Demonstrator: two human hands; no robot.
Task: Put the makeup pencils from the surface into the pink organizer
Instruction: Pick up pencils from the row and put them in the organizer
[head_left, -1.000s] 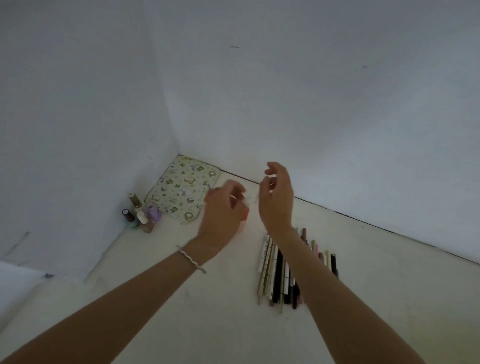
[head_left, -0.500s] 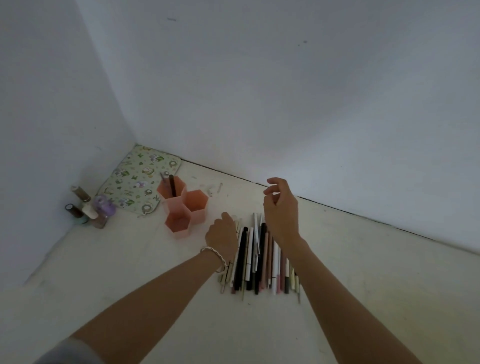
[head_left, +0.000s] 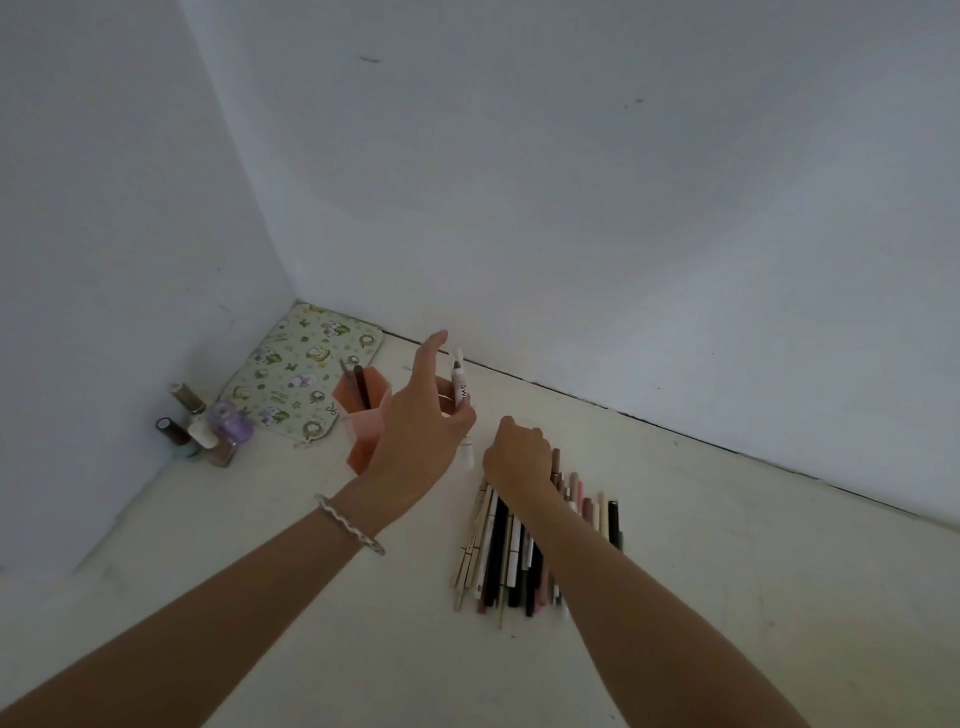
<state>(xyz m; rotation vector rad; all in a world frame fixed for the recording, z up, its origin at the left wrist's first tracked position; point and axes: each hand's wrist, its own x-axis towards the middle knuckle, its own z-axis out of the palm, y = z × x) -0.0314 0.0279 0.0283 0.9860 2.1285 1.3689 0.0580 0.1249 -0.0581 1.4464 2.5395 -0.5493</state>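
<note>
The left hand (head_left: 421, 431) pinches 1 white pencil (head_left: 459, 387) between thumb and a fingertip, index finger stretched out; the pencil stands nearly upright, brown tip up, over the pink organizer (head_left: 358, 415). The organizer's far cell holds 2 pencils leaning up and left. The right hand (head_left: 519, 457) is curled knuckles-up on the far end of the pencil pile (head_left: 498, 551); what it grips I cannot tell. The pile lies on the white surface (head_left: 727, 571), long axes running near to far. Left stand about 5 small bottles (head_left: 205, 431) beside 1 patterned pouch (head_left: 301, 374).
</note>
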